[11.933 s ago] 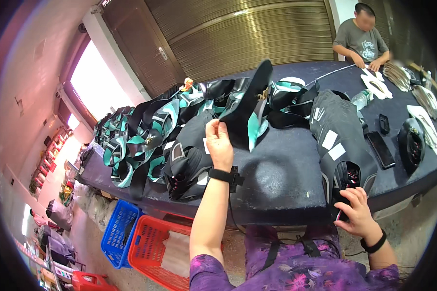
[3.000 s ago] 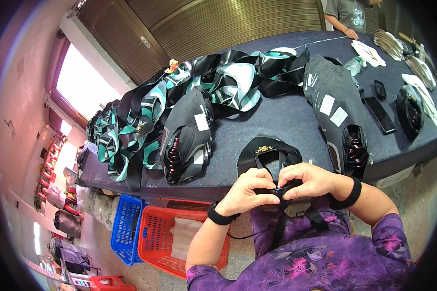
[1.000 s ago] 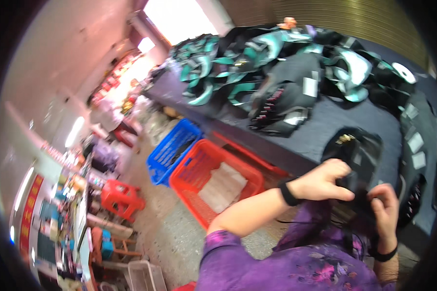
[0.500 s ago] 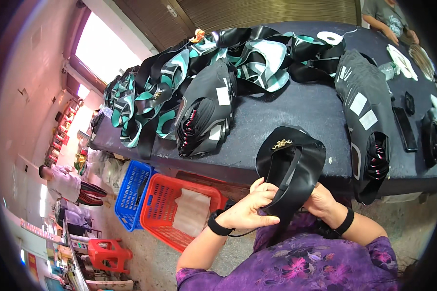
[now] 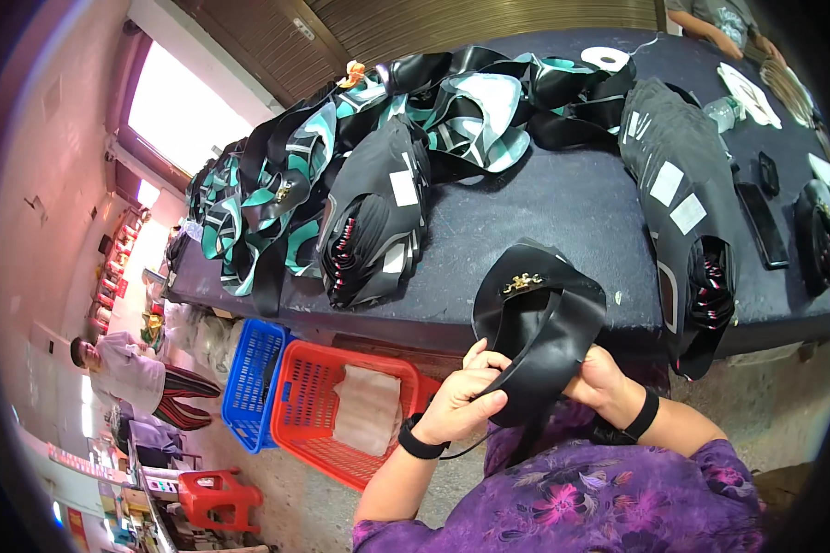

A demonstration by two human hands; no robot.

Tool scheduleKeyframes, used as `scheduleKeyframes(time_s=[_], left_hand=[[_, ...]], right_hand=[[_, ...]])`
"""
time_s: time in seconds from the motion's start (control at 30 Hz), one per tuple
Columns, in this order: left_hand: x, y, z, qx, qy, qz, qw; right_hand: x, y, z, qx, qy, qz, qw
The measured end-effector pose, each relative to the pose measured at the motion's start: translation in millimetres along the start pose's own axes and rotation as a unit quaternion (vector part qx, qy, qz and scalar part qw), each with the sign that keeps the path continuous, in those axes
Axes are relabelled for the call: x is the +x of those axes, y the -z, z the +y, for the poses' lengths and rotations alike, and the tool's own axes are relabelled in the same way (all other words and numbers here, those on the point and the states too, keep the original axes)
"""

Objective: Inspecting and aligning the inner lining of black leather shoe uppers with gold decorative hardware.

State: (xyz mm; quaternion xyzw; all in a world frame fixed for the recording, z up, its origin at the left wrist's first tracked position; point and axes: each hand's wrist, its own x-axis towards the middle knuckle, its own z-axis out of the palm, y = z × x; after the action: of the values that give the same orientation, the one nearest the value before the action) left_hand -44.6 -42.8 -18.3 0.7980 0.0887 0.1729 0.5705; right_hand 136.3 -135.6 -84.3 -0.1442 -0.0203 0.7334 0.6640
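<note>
A black, glossy shoe upper [image 5: 563, 346] with a gold-coloured ornament [image 5: 523, 284] is held between my hands at the table's near edge. My left hand [image 5: 459, 398] grips its lower left edge, thumb on the near side. My right hand [image 5: 601, 380] closes on its right edge, the fingertips partly hidden behind it. Beyond my left hand a stack of dark grey shoe pieces [image 5: 369, 230] lies on the dark table [image 5: 535, 207]. A second stack of such pieces [image 5: 655, 129] lies to the right. Black and turquoise shoe uppers [image 5: 480, 120] are heaped at the far left.
Below the table's left side stand a red basket [image 5: 295, 405] and a blue basket [image 5: 249, 392]. A phone [image 5: 761, 226], a plastic bottle [image 5: 724, 112] and a white roll [image 5: 606, 59] lie on the table. One person [image 5: 715, 23] is at the far right; another [image 5: 129, 373] is at left.
The upper has turned slightly, and its near band now lies wider over the opening. My left thumb has come up onto its edge. The person at left has come nearer. The view has shifted slightly.
</note>
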Motion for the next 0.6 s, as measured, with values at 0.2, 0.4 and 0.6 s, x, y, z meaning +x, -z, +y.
scheduleKeyframes(time_s=[0.2,0.4,0.6], left_hand=[[-3,1,-4,0.077,-0.024,0.004,0.997],[-5,-3,-2,0.102,-0.050,0.081,0.990],[-3,-19,4,0.212,-0.095,0.018,0.972]], right_hand=[[-12,2,-6,-0.048,0.018,-0.027,0.998],[-28,-11,-18,-0.056,0.024,-0.203,0.977],[-32,-11,-8,-0.054,0.050,0.003,0.997]])
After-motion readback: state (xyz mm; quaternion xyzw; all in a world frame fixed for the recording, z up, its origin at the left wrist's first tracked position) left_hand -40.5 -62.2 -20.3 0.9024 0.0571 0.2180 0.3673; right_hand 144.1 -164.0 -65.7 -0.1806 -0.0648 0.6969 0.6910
